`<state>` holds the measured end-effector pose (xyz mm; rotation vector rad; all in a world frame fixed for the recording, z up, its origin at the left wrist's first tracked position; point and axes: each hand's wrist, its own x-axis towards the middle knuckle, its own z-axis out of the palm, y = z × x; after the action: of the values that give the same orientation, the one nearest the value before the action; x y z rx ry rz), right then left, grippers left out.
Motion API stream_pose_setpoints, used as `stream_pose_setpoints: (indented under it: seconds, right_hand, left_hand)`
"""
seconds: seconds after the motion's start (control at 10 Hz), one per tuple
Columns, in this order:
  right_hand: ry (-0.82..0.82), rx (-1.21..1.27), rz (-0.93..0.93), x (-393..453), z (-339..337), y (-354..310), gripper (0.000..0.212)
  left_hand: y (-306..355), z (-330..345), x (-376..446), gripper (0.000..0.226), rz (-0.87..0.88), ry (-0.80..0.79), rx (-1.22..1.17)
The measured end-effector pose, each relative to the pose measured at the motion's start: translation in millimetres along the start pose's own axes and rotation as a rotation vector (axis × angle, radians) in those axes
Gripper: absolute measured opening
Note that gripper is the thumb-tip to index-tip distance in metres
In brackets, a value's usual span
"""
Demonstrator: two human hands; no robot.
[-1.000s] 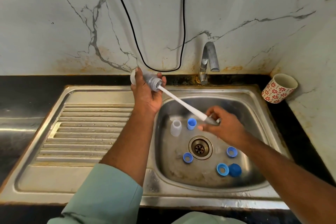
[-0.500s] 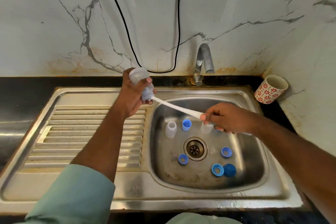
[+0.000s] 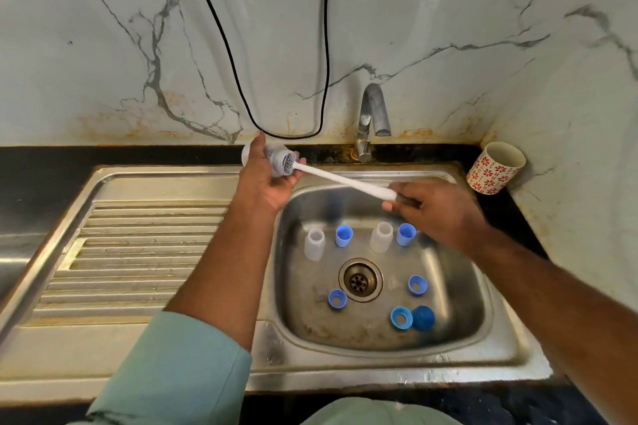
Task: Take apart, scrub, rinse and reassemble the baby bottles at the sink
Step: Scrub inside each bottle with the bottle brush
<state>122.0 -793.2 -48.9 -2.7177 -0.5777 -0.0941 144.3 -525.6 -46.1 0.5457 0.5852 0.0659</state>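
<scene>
My left hand (image 3: 266,179) grips a small clear baby bottle (image 3: 276,157) on its side above the sink's back left corner. A bottle brush (image 3: 340,178) with a white handle has its bristle head inside the bottle's mouth. My right hand (image 3: 436,212) grips the brush's far end over the basin. In the basin (image 3: 459,290) stand two clear bottles (image 3: 314,244) (image 3: 381,236) and two blue caps (image 3: 344,236) (image 3: 405,234). Blue rings (image 3: 337,299) (image 3: 417,285) (image 3: 401,317) and a dark blue cap (image 3: 423,318) lie around the drain (image 3: 360,280).
The tap (image 3: 373,114) stands behind the basin, with no water running. A ribbed draining board (image 3: 138,252) lies to the left. A red-flowered cup (image 3: 494,168) sits on the black counter at the back right. A black cable (image 3: 241,79) hangs down the marble wall.
My left hand has tipped the bottle so its mouth faces me. My right hand has drawn back to the right, pulling the brush partly out; two more pieces in the basin are uncovered.
</scene>
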Motion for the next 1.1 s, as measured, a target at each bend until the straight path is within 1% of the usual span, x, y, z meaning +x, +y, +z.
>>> stream_pose_setpoints:
  seconds: [0.1, 0.2, 0.3, 0.4, 0.5, 0.6, 0.7, 0.8, 0.9, 1.0, 1.1]
  right_hand:
    - [-0.557, 0.770, 0.356, 0, -14, 4, 0.030]
    - [-0.814, 1.001, 0.466, -7, -24, 6, 0.046]
    - [-0.459, 0.395, 0.263, -11, -14, -3, 0.047]
    - [0.064, -0.297, 0.094, -16, 0, -3, 0.049]
    - [0.106, -0.297, -0.061, -19, 14, 5, 0.042]
    - [-0.525, 0.735, 0.349, -13, 11, 9, 0.041]
    - [-0.695, 0.946, 0.438, -7, 10, 13, 0.045]
    - [-0.185, 0.070, 0.152, -10, 24, 9, 0.039]
    - [-0.107, -0.055, 0.164, -18, 32, -6, 0.052]
    - [-0.776, 1.002, 0.637, -22, 24, -15, 0.061]
    - [-0.501, 0.798, 0.432, -23, 26, -16, 0.050]
  left_hand:
    - [-11, 0, -8, 0.049, -0.004, -0.049, -0.034]
    - [-20, -3, -9, 0.059, -0.005, -0.102, -0.109]
    - [-24, -3, -2, 0.053, 0.032, -0.053, -0.182]
    - [-30, -3, 6, 0.056, 0.061, 0.073, -0.235]
    - [-28, 0, 8, 0.050, 0.064, 0.077, -0.233]
    - [-26, 0, 6, 0.048, 0.057, 0.017, -0.198]
    - [-27, -6, 3, 0.048, 0.040, -0.016, -0.196]
    - [-30, -13, 13, 0.062, 0.089, 0.092, -0.236]
    - [-29, -12, 13, 0.065, 0.101, 0.103, -0.258]
    - [-27, -10, 6, 0.059, 0.081, -0.021, -0.211]
    - [-22, -5, 1, 0.060, 0.136, -0.031, -0.200]
